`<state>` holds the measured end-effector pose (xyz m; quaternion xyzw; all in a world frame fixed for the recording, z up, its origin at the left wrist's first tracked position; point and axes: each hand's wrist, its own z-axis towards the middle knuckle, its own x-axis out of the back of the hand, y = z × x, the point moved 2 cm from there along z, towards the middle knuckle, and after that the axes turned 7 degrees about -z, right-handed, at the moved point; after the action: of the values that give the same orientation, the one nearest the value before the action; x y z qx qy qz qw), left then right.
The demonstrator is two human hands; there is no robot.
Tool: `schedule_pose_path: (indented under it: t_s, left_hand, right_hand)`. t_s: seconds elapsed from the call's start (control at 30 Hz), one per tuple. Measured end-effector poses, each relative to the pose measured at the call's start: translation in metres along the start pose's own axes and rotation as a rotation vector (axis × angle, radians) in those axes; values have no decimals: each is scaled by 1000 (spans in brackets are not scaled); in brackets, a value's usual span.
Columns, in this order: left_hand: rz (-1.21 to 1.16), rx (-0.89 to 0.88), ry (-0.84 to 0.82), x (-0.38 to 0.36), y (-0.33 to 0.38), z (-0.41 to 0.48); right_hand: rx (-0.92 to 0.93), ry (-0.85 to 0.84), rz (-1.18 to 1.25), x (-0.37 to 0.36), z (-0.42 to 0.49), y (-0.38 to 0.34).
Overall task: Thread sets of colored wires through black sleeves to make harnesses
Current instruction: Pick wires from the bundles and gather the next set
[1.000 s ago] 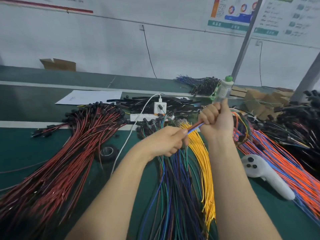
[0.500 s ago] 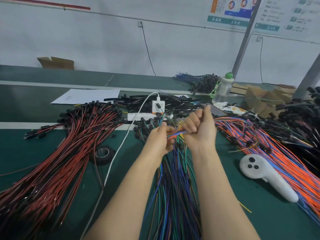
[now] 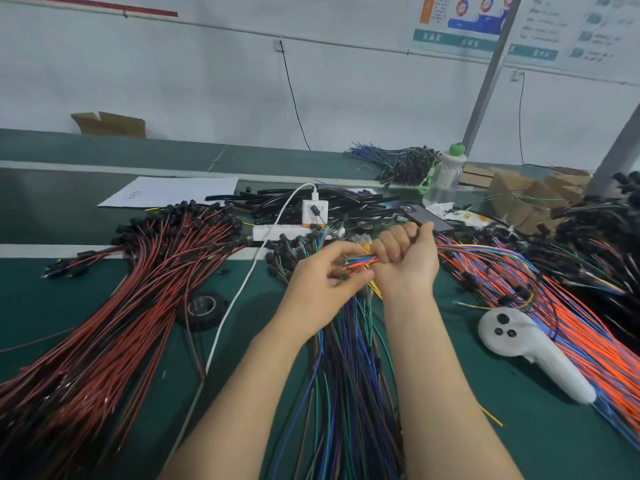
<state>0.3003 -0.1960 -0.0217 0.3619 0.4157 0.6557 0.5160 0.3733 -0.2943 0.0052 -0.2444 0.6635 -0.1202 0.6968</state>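
Observation:
My right hand (image 3: pixel 407 258) is a closed fist gripping a small set of colored wires (image 3: pixel 360 261), orange, blue and green, whose ends stick out to the left. My left hand (image 3: pixel 323 278) pinches those wire ends with thumb and fingertips. The rest of the set trails right from my fist over the table. Below my hands lies a heap of blue, green and brown wires (image 3: pixel 346 375). A pile of black sleeves (image 3: pixel 346 202) lies behind my hands.
A big bundle of red-black wires (image 3: pixel 121 306) fills the left. Orange-blue wires (image 3: pixel 571 323) and a white controller (image 3: pixel 519 344) lie right. A tape roll (image 3: pixel 202 308), white power strip (image 3: pixel 277 232) with charger cable, water bottle (image 3: pixel 445 178) and cardboard boxes (image 3: pixel 519 195) stand around.
My right fist has come down from beside the bottle toward the table. My left hand moved up to the wire ends and now pinches them close to the fist.

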Motion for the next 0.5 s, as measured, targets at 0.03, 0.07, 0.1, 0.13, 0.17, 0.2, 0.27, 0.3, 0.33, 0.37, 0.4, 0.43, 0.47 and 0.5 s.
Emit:
schedule_pose_path:
  t_s: [0.03, 0.07, 0.1, 0.13, 0.17, 0.2, 0.27, 0.3, 0.33, 0.37, 0.4, 0.43, 0.47, 0.5]
  left_hand:
    - [86, -59, -19, 0, 0, -1]
    - [150, -112, -25, 0, 1, -2]
    - [179, -151, -19, 1, 2, -2]
    - [173, -173, -6, 3, 3, -2]
    - [138, -182, 2, 4, 4, -2]
    - [98, -183, 10, 4, 6, -2]
    - [16, -167, 38, 0, 11, -3]
    - [-50, -143, 52, -2, 12, -3]
    - [-137, -109, 60, -4, 14, -4]
    - [-224, -70, 56, -4, 14, -4]
    - [-298, -31, 41, -3, 15, -5]
    - [-345, -2, 14, -1, 15, -6]
    - [-372, 15, -18, 1, 16, -6]
    - [-382, 24, -40, 3, 16, -6]
  right_hand:
    - [-16, 9, 22, -1, 1, -1]
    - [-40, 12, 42, -2, 1, -1]
    - [-66, 12, 60, -3, 1, -2]
    - [-87, 11, 76, -3, 1, -3]
    - [-102, 12, 89, -4, 1, -5]
    - [-110, 11, 100, -4, 0, -6]
    - [-119, 5, 137, -6, -1, -6]
    - [-121, 0, 170, -7, -2, -6]
    - [-124, -9, 207, -7, -3, -6]
    - [-131, -22, 241, -8, -4, -6]
    - [-142, -39, 268, -8, -4, -6]
    - [-160, -58, 286, -8, -5, -6]
    - [-180, -73, 294, -8, -6, -6]
    - [-199, -80, 294, -8, -7, -7]
